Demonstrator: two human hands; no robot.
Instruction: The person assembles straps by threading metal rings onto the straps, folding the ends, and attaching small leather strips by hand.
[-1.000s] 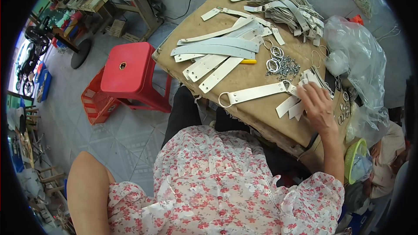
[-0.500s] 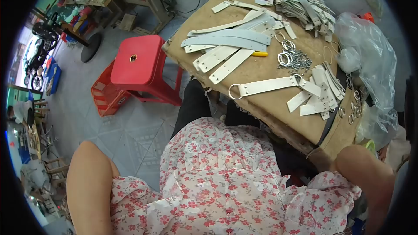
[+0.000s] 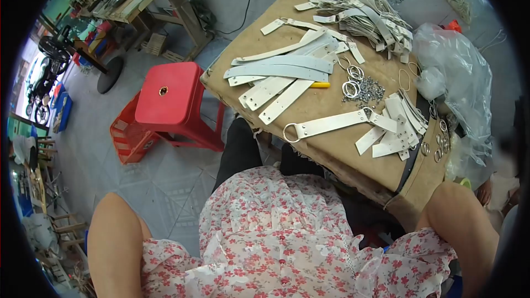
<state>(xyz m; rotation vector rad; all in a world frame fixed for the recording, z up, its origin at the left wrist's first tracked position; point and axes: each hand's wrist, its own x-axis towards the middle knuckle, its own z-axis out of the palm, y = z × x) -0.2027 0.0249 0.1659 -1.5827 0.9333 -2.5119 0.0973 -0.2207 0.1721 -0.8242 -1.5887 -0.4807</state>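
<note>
Neither of my hands shows; only my bent left arm (image 3: pixel 115 237) and right arm (image 3: pixel 462 218) appear at the lower corners. Nearest the right arm is a cloth-covered work table (image 3: pixel 342 157). A white strap with a metal ring at its end (image 3: pixel 331 124) lies along the table's near side. Behind it, several punched white straps (image 3: pixel 281 91) are stacked under pale grey-blue strips (image 3: pixel 284 67). Metal rings (image 3: pixel 351 88) sit beside a heap of small rivets (image 3: pixel 369 91). More short white straps (image 3: pixel 398 127) fan out on the right, close to loose rings (image 3: pixel 440 140).
A red plastic stool (image 3: pixel 168 96) stands left of the table, with an orange-red crate (image 3: pixel 127 132) partly behind it. Clear plastic bags (image 3: pixel 458 72) hang at the table's right. A big strap bundle (image 3: pixel 370 16) lies at the far end. A person's hand (image 3: pixel 485 192) is at far right.
The camera view has shifted slightly, so the table and its contents sit a little lower and further left. The straps, rings and rivets keep their places on the table.
</note>
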